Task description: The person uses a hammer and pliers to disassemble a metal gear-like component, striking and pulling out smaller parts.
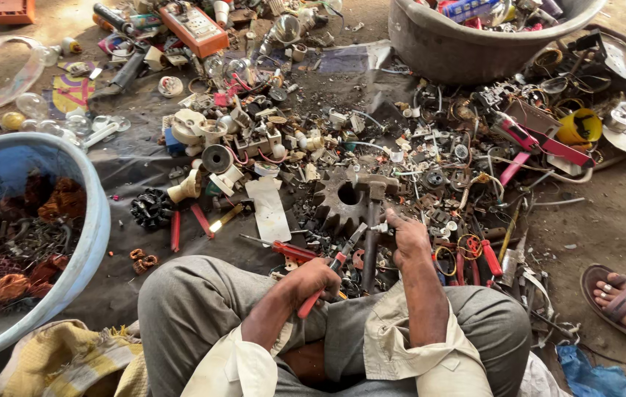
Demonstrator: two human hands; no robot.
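my left hand (311, 281) is wrapped tight round red-handled pliers (331, 270), steel jaws up. my right hand (407, 237) pinches a small white part (379, 229) at their tip, beside the rusty toothed gear (342, 198).

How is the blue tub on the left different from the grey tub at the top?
The blue tub sits at the left edge, beside the person's knee; the grey tub stands farther away, at the top. The blue tub holds coppery wire coils; the grey tub holds mixed colourful scrap. Both are round, open and partly cut off by the frame.
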